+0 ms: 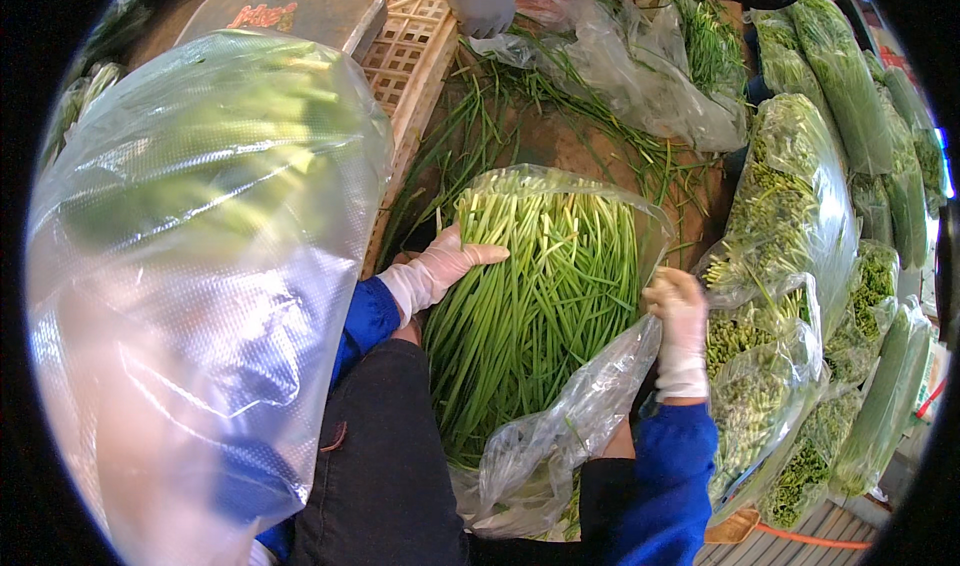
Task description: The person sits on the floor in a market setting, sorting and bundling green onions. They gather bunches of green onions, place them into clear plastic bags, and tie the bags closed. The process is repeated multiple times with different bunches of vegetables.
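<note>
A thick bundle of garlic chives (540, 296) lies between the knees, its pale cut ends pointing away. My left hand (442, 266), in a thin whitish glove, grips the bundle's left side with the thumb on top. On the right, my right hand (677, 326), gloved too, pinches the edge of a clear plastic bag (555, 438). The bag lies partly round the bundle, at its far end, right side and near end. A large clear bag with blurred greens (217, 146) fills the left foreground; what holds it is unclear.
A plastic crate (411, 41) and a lidded container (285, 12) stand at upper left. Another person's grey-gloved hand (480, 3) is beyond, near crumpled clear plastic (645, 63) and loose chives (472, 116). Bagged green bundles (787, 191) are piled along the right.
</note>
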A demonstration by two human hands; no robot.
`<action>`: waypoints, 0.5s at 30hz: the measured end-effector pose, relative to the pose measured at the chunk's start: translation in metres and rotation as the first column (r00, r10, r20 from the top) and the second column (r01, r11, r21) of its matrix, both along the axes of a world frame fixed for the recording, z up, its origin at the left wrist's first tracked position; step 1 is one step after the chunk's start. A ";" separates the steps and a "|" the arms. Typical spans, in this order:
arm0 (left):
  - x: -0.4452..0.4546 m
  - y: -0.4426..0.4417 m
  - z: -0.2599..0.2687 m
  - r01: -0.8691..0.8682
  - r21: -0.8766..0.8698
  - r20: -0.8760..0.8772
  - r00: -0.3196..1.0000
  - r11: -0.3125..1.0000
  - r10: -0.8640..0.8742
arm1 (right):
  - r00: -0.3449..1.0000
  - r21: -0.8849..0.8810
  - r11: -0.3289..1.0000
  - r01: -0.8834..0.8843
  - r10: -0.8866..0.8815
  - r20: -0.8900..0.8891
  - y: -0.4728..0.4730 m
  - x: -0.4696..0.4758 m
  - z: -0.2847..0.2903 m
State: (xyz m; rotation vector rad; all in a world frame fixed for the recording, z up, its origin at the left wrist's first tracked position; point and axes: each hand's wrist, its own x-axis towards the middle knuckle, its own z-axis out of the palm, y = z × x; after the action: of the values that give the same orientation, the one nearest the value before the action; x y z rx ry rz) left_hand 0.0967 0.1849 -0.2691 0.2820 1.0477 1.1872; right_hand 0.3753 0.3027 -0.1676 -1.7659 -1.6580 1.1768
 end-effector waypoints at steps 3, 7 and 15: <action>-0.001 -0.002 0.001 -0.011 -0.014 0.011 1.000 1.000 0.011 | 0.680 0.123 0.930 -0.345 0.157 0.716 -0.024 -0.030 -0.031; -0.007 -0.005 0.011 -0.011 -0.044 0.005 1.000 0.999 0.011 | 0.473 0.085 0.807 -0.584 0.254 0.844 -0.066 -0.067 -0.071; -0.009 -0.006 0.009 -0.012 -0.092 0.021 1.000 0.996 0.014 | 0.698 0.366 0.772 -0.520 0.137 0.703 -0.143 -0.127 -0.052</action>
State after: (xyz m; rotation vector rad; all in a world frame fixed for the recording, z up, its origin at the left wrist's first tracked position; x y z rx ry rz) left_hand 0.0877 0.1787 -0.2599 0.1906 1.0838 1.1480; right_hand 0.2483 0.1601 -0.2195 -1.5790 -2.5027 0.0860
